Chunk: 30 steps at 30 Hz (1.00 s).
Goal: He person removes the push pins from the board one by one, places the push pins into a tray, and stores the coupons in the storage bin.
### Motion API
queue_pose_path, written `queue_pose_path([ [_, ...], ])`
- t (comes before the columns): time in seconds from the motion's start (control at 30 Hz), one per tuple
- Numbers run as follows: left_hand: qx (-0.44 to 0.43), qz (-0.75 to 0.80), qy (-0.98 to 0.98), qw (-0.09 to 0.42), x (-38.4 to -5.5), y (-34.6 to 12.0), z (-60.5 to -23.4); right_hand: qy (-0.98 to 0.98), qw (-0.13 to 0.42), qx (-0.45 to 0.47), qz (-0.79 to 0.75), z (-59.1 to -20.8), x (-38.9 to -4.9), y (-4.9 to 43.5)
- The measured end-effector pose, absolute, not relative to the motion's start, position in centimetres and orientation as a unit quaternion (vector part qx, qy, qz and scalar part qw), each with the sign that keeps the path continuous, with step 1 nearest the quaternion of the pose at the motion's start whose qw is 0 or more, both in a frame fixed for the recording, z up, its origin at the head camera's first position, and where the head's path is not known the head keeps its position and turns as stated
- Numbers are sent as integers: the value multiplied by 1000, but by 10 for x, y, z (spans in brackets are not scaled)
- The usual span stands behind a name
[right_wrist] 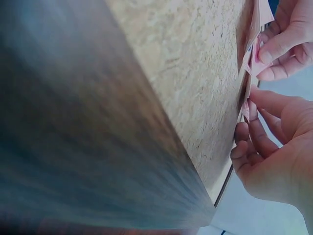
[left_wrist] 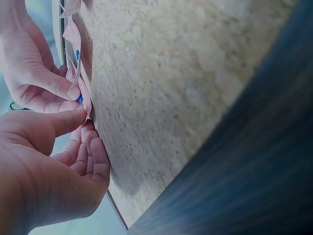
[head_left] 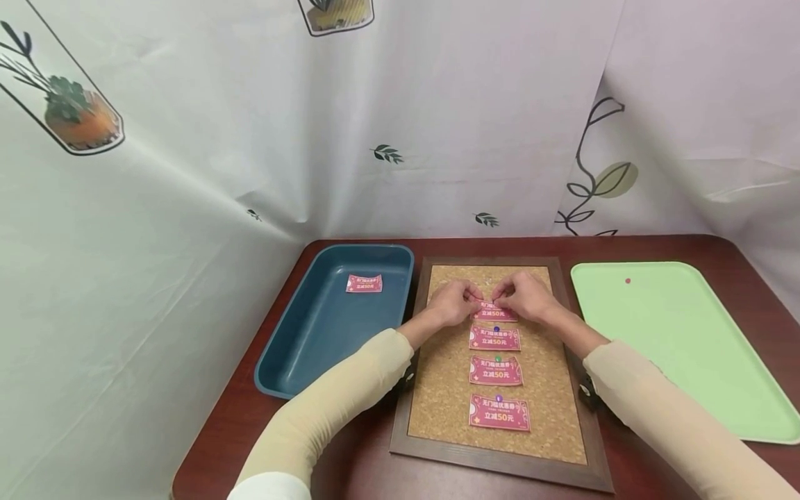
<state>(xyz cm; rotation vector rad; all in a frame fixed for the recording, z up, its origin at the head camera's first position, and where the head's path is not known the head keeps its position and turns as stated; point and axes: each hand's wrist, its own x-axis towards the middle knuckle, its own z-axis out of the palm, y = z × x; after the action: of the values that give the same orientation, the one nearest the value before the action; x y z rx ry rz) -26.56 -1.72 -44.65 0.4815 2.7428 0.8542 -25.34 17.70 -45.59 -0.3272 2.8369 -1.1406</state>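
Both hands meet over the top pink coupon [head_left: 496,314] on the cork board [head_left: 437,410]. My left hand [head_left: 455,303] pinches its upper left edge between thumb and fingers. My right hand [head_left: 526,297] is at its top edge, thumb and fingertips around a blue pushpin [left_wrist: 79,99]. In the right wrist view, the left hand's thumb [right_wrist: 276,48] lies on the coupon. Below hang a coupon [head_left: 494,340] with a dark blue pin, a coupon [head_left: 496,373] with a green pin and a coupon [head_left: 498,416] with a purple pin, lined up in a column.
To the left a blue tray [head_left: 300,354] holds a single coupon [head_left: 364,283]. At the right lies a light green tray [head_left: 694,347] with a small red pin [head_left: 628,281] near its far edge. A brown frame [head_left: 500,463] borders the board on the dark red table [head_left: 219,430].
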Motion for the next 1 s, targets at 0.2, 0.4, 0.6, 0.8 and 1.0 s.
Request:
queue_pose_path([
  [0.2, 161, 291, 936, 115, -266, -17, -443, 926, 28, -115, -358, -453, -254, 177],
  [0.4, 160, 286, 937, 117, -267, -17, -442, 931, 17, -121, -343, -453, -254, 177],
  [0.6, 159, 289, 936, 120, -267, -17, -443, 939, 10, -133, -317, -454, -254, 176],
  [0.8, 160, 292, 935, 119, -266, -16, -443, 947, -1, -156, -281, -456, -256, 176],
  [1.0, 155, 294, 936, 118, -266, -16, -444, 947, -4, -162, -276, -457, -258, 176],
])
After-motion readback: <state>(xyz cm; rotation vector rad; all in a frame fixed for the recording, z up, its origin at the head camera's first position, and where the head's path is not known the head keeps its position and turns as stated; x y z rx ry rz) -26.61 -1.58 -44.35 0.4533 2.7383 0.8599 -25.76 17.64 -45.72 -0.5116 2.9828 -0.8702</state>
